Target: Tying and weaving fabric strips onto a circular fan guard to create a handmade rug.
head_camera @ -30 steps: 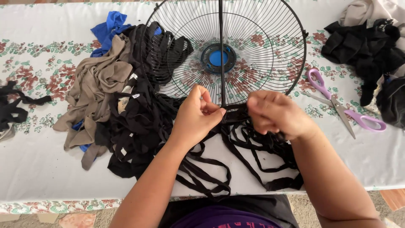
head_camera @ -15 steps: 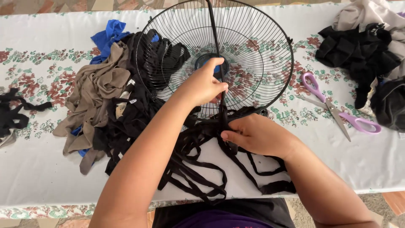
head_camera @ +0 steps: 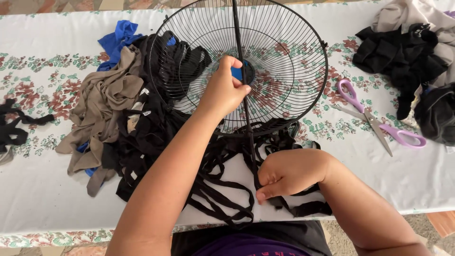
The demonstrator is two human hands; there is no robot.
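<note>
Step in hand: lacing a black fabric strip (head_camera: pixel 246 118) across the wire fan guard (head_camera: pixel 239 66) lying on the desk (head_camera: pixel 38 199). Left hand (head_camera: pixel 226 90) pinches the strip at the hub; right hand (head_camera: pixel 286 173) grips its lower end. Next move probably needs steady tension

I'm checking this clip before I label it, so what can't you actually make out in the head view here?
- Left hand: fingertips curl around the black strip across the fan guard; the grip itself is hidden.
- Right hand: fingers fold under, hiding how the strip is held.
- Fan guard: top rim is cut off by the picture edge.
- Blue hub: mostly covered by the left hand.
- Scissors: whether the blades are shut is too small to tell.
</note>
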